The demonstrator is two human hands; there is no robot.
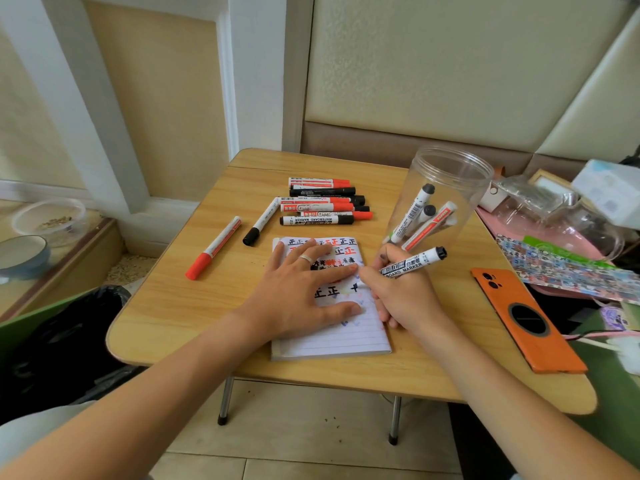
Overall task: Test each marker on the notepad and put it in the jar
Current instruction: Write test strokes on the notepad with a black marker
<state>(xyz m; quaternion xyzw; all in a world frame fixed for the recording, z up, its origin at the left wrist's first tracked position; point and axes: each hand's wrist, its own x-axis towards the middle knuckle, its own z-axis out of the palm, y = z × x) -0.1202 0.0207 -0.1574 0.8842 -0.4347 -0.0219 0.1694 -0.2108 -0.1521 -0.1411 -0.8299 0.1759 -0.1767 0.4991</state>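
Note:
A lined notepad (349, 337) covered with red and black test marks lies at the table's front middle. My left hand (301, 289) lies flat on it, fingers spread. My right hand (398, 292) grips a black whiteboard marker (414, 263), its tip down on the page near a fresh black stroke. The clear plastic jar (450, 174) stands just behind my right hand with three markers (415, 213) leaning inside. Behind the notepad lies a pile of red and black markers (325, 204). A red marker (214, 249) and a black-capped marker (261, 221) lie apart on the left.
An orange phone (526, 320) lies face down at the table's right front edge. Clutter of plastic, a pink tray and printed sheets (568, 268) crowds the right side. A black bag (69, 341) sits on the floor left, bowls (24, 252) on a low ledge beyond.

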